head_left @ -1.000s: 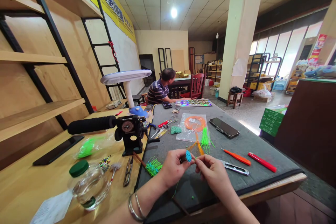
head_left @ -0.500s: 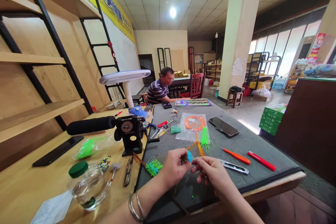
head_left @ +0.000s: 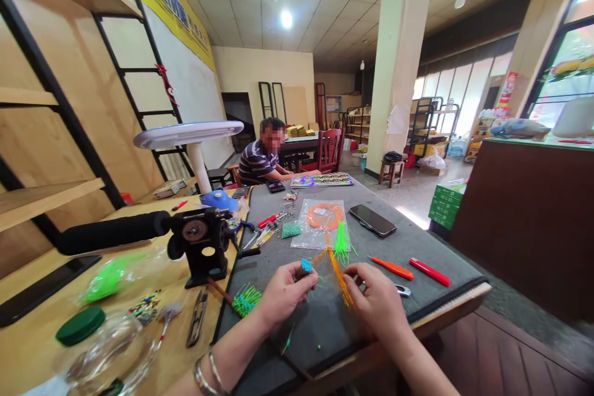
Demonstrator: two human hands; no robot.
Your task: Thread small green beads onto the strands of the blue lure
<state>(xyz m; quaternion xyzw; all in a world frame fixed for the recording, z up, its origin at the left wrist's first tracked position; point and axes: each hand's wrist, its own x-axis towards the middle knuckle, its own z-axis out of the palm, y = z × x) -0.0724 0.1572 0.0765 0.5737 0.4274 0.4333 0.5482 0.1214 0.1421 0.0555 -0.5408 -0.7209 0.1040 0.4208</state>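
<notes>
Blue bead cluster (head_left: 306,266): it sits above the near edge of the surface (head_left: 271,253), pinched between the thumb and fingers of the left hand (head_left: 284,291), its rounded top showing over the fingers. A thin green strand pokes out past the thumb. The right hand (head_left: 378,297) is near it on the other side, thumb and forefinger brought close together right by a bunch of orange strands (head_left: 343,288); I cannot tell whether they grip the strands or only touch them. The two hands are apart.

Beyond the fingertips, toward the middle of the surface, lies a clear plastic bag (head_left: 297,237) with an orange coil (head_left: 313,223) showing in it, and bright green strands (head_left: 342,241) spread over its right part. A dark phone (head_left: 372,221) lies near the right edge. Closer to the near right corner are an orange tool (head_left: 394,269) and a red tool (head_left: 430,272), with metal snips (head_left: 403,291) partly hidden behind the right hand. A green-and-blue bundle (head_left: 245,300) is just left of the left hand, and a small green bead (head_left: 318,347) lies close to the near edge.

Toward the left edge stand a black crank machine (head_left: 204,241) and a clear jar (head_left: 109,352) with a green lid (head_left: 81,326). A person (head_left: 260,158) in a striped shirt sits at the far left corner, one arm reaching along the far edge.
</notes>
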